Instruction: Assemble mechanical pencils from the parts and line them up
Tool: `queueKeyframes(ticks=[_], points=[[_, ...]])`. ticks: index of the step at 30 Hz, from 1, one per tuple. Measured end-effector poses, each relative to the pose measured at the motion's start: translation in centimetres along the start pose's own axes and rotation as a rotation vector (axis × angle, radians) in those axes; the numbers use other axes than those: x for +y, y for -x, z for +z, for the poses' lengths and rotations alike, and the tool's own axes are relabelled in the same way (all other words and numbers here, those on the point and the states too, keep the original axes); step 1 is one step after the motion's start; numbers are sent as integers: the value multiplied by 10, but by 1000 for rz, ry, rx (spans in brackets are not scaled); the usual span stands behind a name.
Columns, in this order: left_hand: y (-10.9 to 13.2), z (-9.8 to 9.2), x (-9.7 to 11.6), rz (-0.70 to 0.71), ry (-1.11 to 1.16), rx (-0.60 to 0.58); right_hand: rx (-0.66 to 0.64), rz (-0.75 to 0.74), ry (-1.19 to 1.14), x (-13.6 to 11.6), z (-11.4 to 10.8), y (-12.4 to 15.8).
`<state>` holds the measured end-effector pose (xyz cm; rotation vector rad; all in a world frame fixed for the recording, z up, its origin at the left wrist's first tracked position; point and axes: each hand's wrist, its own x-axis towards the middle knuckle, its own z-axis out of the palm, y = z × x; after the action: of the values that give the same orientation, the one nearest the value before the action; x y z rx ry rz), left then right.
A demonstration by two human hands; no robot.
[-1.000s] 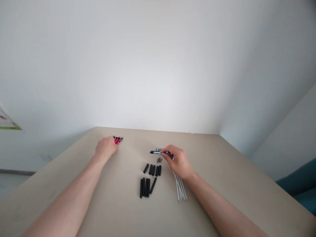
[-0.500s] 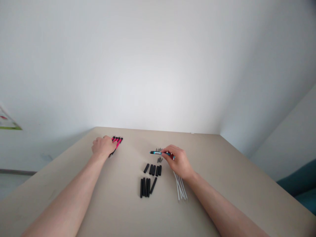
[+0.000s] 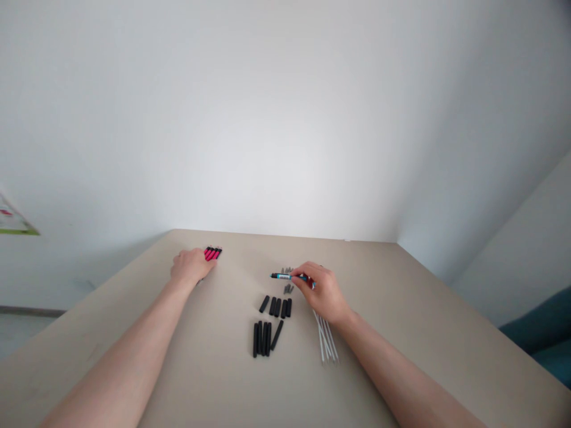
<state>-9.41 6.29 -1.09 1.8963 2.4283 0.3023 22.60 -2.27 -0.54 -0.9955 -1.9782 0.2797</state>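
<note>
On the far left part of the tan table [image 3: 312, 392], pink and black pens [image 3: 213, 254] are partly covered by the left hand [image 3: 191, 267]; whether one is gripped cannot be told. Near the middle, a blue pen [image 3: 282, 276] is held in a narrow pinch by the right hand [image 3: 322, 291]. Small gray bits [image 3: 288, 289] are seen close by. Nearer, short black pieces [image 3: 277, 307] and longer black pieces [image 3: 263, 339] are set in two rows, and thin white sticks [image 3: 328, 343] are partly hidden by the right hand.
</note>
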Motion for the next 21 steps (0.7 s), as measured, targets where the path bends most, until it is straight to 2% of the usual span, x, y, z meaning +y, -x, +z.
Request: queueKeyframes(ticks=[4,21], points=[[-1,1,0,-20,-99,3,3,4,5,0,0,0],[1,-2,2,-19,-106,-12,3,4,7,0,0,0]])
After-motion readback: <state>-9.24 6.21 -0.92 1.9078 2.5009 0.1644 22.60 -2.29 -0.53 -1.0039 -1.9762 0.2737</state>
